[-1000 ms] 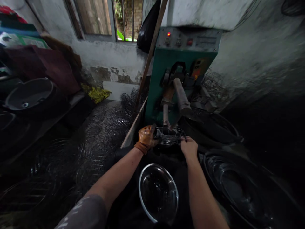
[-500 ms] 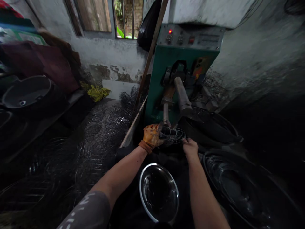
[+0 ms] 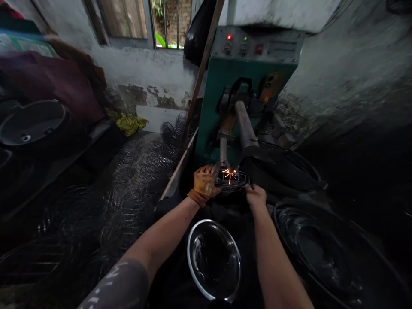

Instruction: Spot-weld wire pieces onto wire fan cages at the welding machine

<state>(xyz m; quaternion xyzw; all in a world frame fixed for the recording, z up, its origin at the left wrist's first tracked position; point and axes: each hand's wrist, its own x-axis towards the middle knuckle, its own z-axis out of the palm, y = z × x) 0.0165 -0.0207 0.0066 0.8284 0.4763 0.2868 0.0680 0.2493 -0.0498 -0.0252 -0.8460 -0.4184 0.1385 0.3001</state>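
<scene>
A small round wire guard lies under the metal arms of a green welding machine. Orange sparks fly where the arm tip meets the wire. My left hand, in an orange glove, grips the guard's left edge. My bare right hand pinches its right edge. A green lamp and a red lamp glow on the machine's control panel.
A shiny steel bowl sits just below my arms. Stacks of dark wire guards fill the left. Large black tubs stand at the right. A wooden pole leans by the machine. A window is at the back.
Sparks have appeared at the guard under the machine's arm and a green lamp has lit on the panel. Both hands moved slightly forward with the guard and keep their hold.
</scene>
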